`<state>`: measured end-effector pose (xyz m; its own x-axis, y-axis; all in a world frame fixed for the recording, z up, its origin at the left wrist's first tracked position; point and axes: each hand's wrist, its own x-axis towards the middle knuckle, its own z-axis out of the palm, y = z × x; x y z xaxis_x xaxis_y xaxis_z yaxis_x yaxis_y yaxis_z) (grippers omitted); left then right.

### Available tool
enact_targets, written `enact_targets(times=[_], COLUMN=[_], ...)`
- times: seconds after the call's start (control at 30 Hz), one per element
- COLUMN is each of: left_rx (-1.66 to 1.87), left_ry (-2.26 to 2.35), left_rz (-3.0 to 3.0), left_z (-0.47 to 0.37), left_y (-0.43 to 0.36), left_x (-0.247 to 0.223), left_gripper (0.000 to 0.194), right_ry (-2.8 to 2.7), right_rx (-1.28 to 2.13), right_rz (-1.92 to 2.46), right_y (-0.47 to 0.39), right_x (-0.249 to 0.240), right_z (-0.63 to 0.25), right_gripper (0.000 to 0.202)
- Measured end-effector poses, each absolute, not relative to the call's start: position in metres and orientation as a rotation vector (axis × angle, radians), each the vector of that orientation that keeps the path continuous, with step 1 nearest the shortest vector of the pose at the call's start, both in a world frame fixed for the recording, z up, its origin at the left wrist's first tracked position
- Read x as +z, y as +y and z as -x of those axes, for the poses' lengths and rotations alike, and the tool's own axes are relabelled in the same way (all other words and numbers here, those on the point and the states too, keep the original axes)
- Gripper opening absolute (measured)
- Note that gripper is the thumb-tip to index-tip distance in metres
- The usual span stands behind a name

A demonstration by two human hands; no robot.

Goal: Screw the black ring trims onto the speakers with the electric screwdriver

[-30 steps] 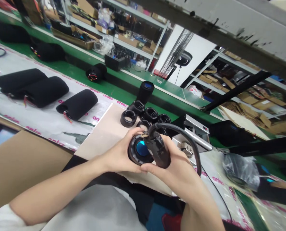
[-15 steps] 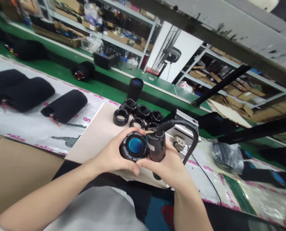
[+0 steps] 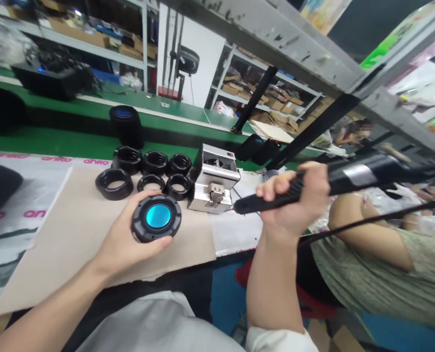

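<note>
My left hand (image 3: 120, 244) is wrapped round a black round speaker (image 3: 157, 218) with a shiny blue disc facing up, over the beige board (image 3: 191, 234). My right hand (image 3: 294, 200) is closed round the handle of a black power screwdriver (image 3: 353, 175), raised on the right and lying nearly level, with a cable behind it. Several black rings (image 3: 115, 184) stand in two rows just beyond the speaker. Right of them is a silver screw feeder (image 3: 217, 178).
A dark cylinder (image 3: 126, 127) with a blue top stands behind the rings. A co-worker's arm and green sleeve (image 3: 382, 254) are close on the right. A metal beam (image 3: 261, 44) crosses overhead. A black padded piece (image 3: 1, 183) lies at the left.
The view has swung to the right. My hands have parted; the right one has lifted the screwdriver away to the right, while the speaker stays in my left hand.
</note>
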<state>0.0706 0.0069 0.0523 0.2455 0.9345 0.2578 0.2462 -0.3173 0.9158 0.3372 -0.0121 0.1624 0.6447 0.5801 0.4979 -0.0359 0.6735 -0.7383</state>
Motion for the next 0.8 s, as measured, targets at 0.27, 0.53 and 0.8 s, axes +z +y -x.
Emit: enact_targets(times=[0.27, 0.53, 0.8], left_rx=[0.986, 0.981, 0.985], left_ry=[0.878, 0.852, 0.820], left_rz=[-1.713, -1.717, -1.688], left_z=[-0.099, -0.098, -0.101], left_y=[0.012, 0.015, 0.015], left_x=[0.048, 0.049, 0.052], left_gripper=[0.086, 0.086, 0.085], right_ry=[-0.964, -1.013, -0.962], right_rx=[0.485, 0.481, 0.667], right_rz=[0.793, 0.915, 0.880], right_y=[0.041, 0.056, 0.039], right_x=[0.145, 0.130, 0.137], right_z=[-0.324, -0.325, -0.325], right_gripper=[0.033, 0.048, 0.035])
